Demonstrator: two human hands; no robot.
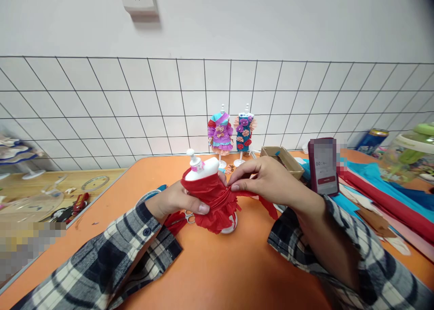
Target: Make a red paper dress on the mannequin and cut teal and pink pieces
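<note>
**Red cloth (208, 188) pinched at the waist of a tilted dress form (207, 167)**

At the waist, a gathered bit of the cloth is pinched between thumb and fingertips in the grip of the right hand (271, 178); a loose red end (269, 207) is seen hanging beyond it. The dress form is clasped from the opposite side by the left hand (174, 201), its thumb laid over the ruffled skirt (212, 221). The form is thus held between both hands, left of the pinch; its long axis is slanted, neck up and leftward, base down and rightward. It is touched by both, but more of it is covered by the left. Scissors (190, 217) are seen just beside the skirt. Farther back on the bench (251, 264), two clothed forms (220, 133) are stood near a cardboard box (289, 159); a phone (323, 165) is propped rightward.
</note>
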